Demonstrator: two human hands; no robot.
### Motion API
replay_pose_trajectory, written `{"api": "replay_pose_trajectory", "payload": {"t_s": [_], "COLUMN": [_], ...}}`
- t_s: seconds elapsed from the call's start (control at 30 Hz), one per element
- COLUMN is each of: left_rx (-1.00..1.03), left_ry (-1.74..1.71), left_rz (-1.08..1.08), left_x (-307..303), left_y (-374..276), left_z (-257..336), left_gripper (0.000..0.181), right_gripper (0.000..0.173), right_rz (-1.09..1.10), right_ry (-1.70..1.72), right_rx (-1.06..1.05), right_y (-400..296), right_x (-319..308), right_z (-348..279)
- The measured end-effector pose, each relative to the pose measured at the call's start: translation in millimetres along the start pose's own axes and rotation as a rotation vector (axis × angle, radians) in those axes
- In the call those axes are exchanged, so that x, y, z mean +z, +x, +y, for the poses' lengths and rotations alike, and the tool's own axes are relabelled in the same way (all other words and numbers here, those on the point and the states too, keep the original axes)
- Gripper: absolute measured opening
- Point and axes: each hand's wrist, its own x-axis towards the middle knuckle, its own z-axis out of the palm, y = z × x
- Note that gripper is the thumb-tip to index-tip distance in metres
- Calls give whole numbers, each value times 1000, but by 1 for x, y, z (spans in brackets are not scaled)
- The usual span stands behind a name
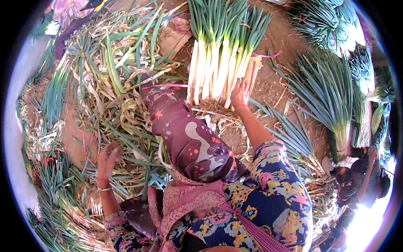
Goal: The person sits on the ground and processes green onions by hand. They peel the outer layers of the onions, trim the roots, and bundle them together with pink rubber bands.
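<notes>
Large green onions (217, 63) lie side by side in front of me, white stems and roots towards me, green leaves pointing away. Beneath them are flat light-coloured strips, one showing at the right edge (253, 71). My right hand (240, 94) rests at the right side of the stems near the root ends, fingers extended; whether it grips a stem cannot be told. A pink tie (173, 85) runs from the left edge of the row towards my leg. My left hand (109, 155) is raised at the left above loose leaves, fingers slightly curled, with nothing seen in it.
Stripped leaves (129, 113) are heaped to the left. More green onions lie at the lower left (59, 195) and right (327, 94), with tied bundles (321, 25) stacked at the upper right. One person (359, 179) is at the right edge, another (67, 15) at the upper left.
</notes>
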Motion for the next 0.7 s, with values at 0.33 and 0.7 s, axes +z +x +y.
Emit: {"api": "replay_pose_trajectory", "payload": {"t_s": [0.33, 0.7], "left_rx": [-62, 208], "left_ry": [-137, 369], "left_rz": [-49, 180], "left_x": [-9, -48], "left_y": [5, -77], "left_z": [-24, -56], "left_gripper": [48, 44], "right_gripper": [71, 42], "right_rz": [-54, -292], "right_ry": [-18, -339], "right_rx": [-150, -429], "right_y": [-4, 33], "right_x": [12, 40], "right_z": [21, 46]}}
